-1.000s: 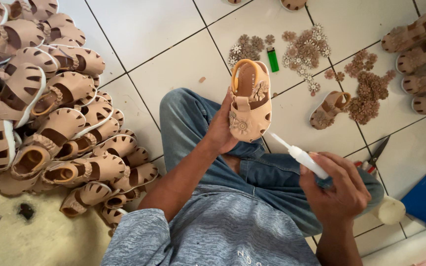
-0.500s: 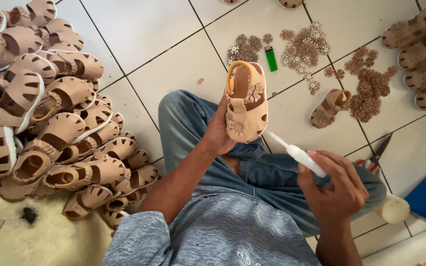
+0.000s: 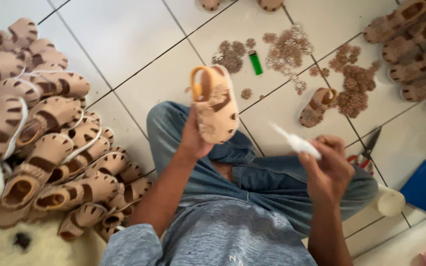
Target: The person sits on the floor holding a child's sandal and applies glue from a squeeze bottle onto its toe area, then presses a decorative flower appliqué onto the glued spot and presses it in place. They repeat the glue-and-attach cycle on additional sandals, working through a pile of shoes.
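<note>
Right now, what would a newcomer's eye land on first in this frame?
First the small tan sandal held up at centre by the left hand, while the right hand holds a white glue tube pointed towards it. Next, the big heap of matching sandals piled on the left of the white tiled floor. Then the scattered flower trims and a green lighter at the top.

sandal [image 3: 216,106]: matt tan leather-like upper, orange-lined strap | glue tube [image 3: 297,143]: white smooth plastic | floor tiles [image 3: 124,34]: glossy white ceramic | lighter [image 3: 256,62]: green shiny plastic | jeans [image 3: 272,180]: blue denim cloth | shirt [image 3: 223,236]: grey mottled knit | sandal pile [image 3: 40,133]: same matt tan material
</note>
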